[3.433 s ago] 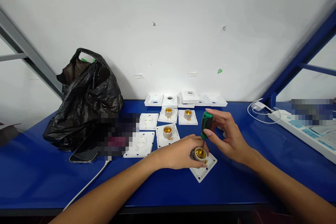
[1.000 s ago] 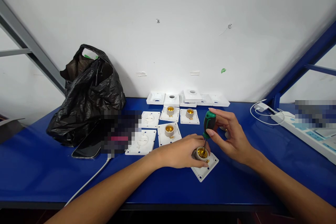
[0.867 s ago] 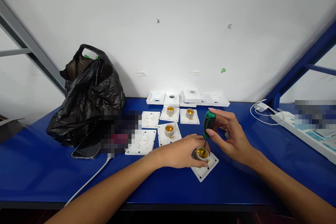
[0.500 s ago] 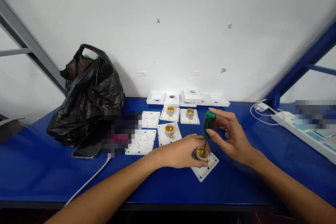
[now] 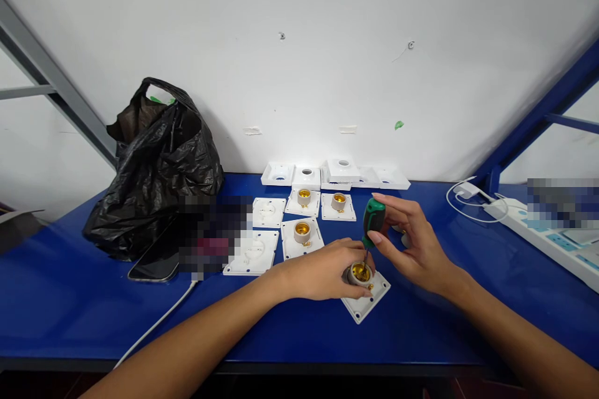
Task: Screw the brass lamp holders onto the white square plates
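Observation:
My right hand (image 5: 407,240) grips a green and black screwdriver (image 5: 374,217) by its handle, thumb and fingers on either side. The shaft points down into the brass-lined opening of a lamp socket (image 5: 360,273), where its tip is hard to make out. Around the socket's side, my left hand (image 5: 334,271) is closed with thumb in front and fingers behind. The socket sits on a square white base plate (image 5: 359,308), turned cornerwise on the blue table. Behind my left hand stands another plate with a lamp socket (image 5: 302,232).
Two more socketed plates (image 5: 339,202) and plain plates (image 5: 253,255) lie beyond my hands on the blue table (image 5: 224,330). White covers (image 5: 343,169) line the wall. A black plastic bag (image 5: 163,168) and phone (image 5: 156,259) are left; a power strip (image 5: 552,240) is right.

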Tool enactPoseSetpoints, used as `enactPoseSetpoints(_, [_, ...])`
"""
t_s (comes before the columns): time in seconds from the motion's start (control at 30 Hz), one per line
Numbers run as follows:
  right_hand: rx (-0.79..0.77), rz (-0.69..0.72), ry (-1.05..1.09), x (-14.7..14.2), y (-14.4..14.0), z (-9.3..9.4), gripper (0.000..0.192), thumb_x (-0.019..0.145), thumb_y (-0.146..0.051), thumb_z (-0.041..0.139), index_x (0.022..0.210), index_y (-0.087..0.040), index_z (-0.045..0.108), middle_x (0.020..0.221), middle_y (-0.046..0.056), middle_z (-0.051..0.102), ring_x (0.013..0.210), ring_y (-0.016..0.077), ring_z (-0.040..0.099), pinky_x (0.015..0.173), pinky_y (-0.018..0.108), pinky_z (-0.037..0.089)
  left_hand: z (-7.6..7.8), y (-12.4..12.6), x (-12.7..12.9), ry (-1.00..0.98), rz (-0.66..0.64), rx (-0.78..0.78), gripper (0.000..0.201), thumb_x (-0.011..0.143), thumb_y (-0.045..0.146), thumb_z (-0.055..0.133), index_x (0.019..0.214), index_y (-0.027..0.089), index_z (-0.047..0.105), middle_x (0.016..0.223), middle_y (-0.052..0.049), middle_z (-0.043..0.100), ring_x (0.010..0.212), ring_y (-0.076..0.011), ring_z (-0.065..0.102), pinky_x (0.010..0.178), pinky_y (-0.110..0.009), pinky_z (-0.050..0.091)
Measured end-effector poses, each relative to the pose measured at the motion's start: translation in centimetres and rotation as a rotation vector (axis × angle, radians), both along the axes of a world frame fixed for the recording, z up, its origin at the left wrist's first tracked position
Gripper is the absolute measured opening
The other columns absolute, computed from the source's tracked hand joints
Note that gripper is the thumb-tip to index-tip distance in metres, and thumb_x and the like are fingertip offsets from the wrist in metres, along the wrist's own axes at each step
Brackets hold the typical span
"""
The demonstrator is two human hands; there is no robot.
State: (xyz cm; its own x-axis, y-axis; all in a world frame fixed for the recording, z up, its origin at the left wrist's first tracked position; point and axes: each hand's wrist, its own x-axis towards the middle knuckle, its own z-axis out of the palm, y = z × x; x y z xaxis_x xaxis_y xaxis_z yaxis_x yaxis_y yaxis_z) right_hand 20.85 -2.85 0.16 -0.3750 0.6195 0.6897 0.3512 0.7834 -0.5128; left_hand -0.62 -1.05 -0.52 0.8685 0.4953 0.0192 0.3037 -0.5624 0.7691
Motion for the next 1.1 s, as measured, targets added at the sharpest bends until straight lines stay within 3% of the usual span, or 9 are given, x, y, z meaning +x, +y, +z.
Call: enactPoseSetpoints(1.1, [0.009,0.0,-0.05,0.16,-0.16,0.27,0.067,0.101,-0.02,0.067,0.159,-0.036,0.038,0.094,-0.001,0.065,0.071,0.0156,0.065,0.063,0.033,0.059,0.32,-0.22,-0.03,0.021,0.0,0.01,0.022,0.096,0.031,0.077,0.11,0.02,0.064,0.128,-0.008,0.061,0.124,-0.0253,0.061,0.109,-0.037,0.045])
